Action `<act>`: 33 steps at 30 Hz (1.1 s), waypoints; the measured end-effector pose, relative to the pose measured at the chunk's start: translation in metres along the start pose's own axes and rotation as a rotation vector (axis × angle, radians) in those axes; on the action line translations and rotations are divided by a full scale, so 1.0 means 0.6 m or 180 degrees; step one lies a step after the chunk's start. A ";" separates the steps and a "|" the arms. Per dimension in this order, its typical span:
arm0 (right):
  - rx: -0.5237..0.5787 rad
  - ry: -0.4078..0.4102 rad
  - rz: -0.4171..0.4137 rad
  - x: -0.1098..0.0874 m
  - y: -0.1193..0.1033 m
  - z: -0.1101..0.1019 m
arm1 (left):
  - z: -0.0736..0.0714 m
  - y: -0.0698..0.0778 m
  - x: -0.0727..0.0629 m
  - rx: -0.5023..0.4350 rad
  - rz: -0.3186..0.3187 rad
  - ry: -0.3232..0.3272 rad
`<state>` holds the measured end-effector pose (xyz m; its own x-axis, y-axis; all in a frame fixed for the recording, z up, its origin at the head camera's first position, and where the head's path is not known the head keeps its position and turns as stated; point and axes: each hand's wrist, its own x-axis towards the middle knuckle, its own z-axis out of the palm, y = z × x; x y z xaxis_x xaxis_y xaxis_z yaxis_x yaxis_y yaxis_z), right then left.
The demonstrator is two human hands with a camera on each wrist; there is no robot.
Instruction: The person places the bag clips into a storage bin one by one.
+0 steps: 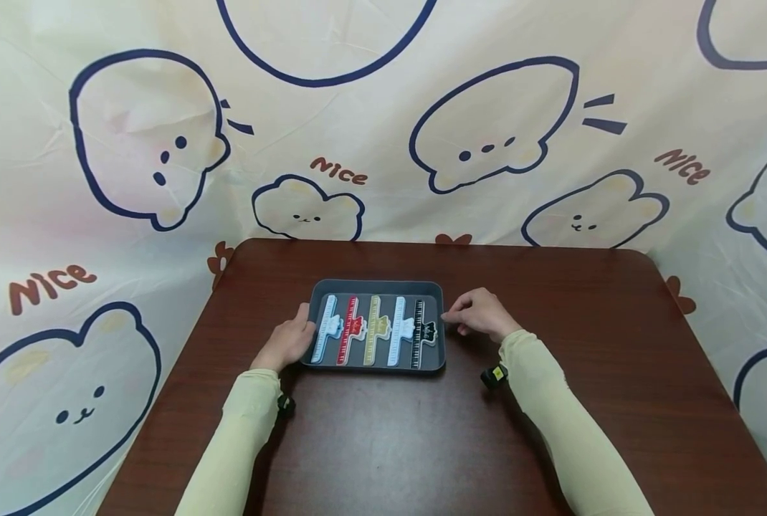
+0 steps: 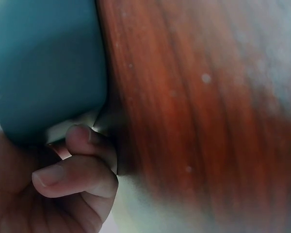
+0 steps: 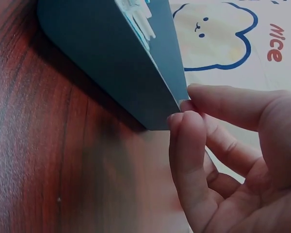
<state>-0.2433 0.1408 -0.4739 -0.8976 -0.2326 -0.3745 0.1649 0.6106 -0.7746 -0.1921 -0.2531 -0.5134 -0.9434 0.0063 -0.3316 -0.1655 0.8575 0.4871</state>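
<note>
A dark grey rectangular tray (image 1: 377, 287) is between the two hands over the table. In it, several ruler-edged clips lie side by side: a light blue clip (image 1: 325, 330), a red one (image 1: 351, 330), a yellowish one (image 1: 375, 330), another light blue one (image 1: 399, 330) and a black one (image 1: 420, 333). My left hand (image 1: 288, 340) grips the tray's left side, its fingers (image 2: 77, 177) curled by the tray wall (image 2: 53, 77). At the right side, my right hand (image 1: 482, 314) pinches the rim between thumb and fingers (image 3: 189, 145). The left thumb's contact is hidden in the left wrist view.
The dark brown wooden table (image 1: 370, 444) extends around the tray, with its far edge against a cream cloth backdrop (image 1: 383, 129) printed with bear outlines. A small black device (image 1: 494, 376) is on the right wrist, and another (image 1: 286, 405) on the left.
</note>
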 end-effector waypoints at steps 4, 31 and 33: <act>0.0030 0.0034 -0.0017 -0.005 0.001 -0.006 | 0.000 -0.001 0.000 -0.0024 0.0016 -0.0003; 0.0149 -0.0044 -0.0502 -0.027 0.020 -0.070 | -0.012 -0.004 -0.013 -0.0384 0.0012 -0.0082; 0.0162 0.0000 -0.0578 -0.033 0.024 -0.087 | -0.018 -0.008 -0.016 -0.0326 0.0082 0.0043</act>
<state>-0.2446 0.1936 -0.4513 -0.9145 -0.3356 -0.2260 0.0206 0.5194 -0.8543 -0.1856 -0.2628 -0.5036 -0.9514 0.0201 -0.3073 -0.1690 0.8002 0.5755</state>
